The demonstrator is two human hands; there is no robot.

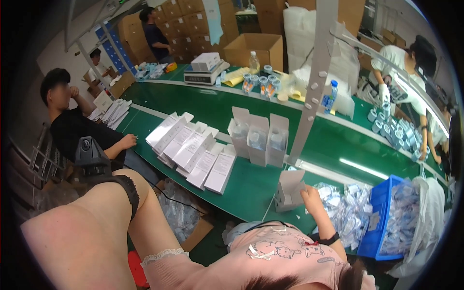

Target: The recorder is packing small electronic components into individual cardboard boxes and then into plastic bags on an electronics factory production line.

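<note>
Two green worktables (217, 104), stacked cardboard cartons (193, 19) behind, right hand (309, 195) apparently clamped on white box (289, 191)

Packing factory: conveyor belt (212, 104), cartons (193, 21)

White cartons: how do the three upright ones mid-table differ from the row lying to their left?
The three upright white cartons stand on end with top flaps open; the flat white cartons lie closed, overlapping in a slanted row. The upright ones show a clear item inside; the flat ones show only their faces. Both sets sit on the green table.
</note>
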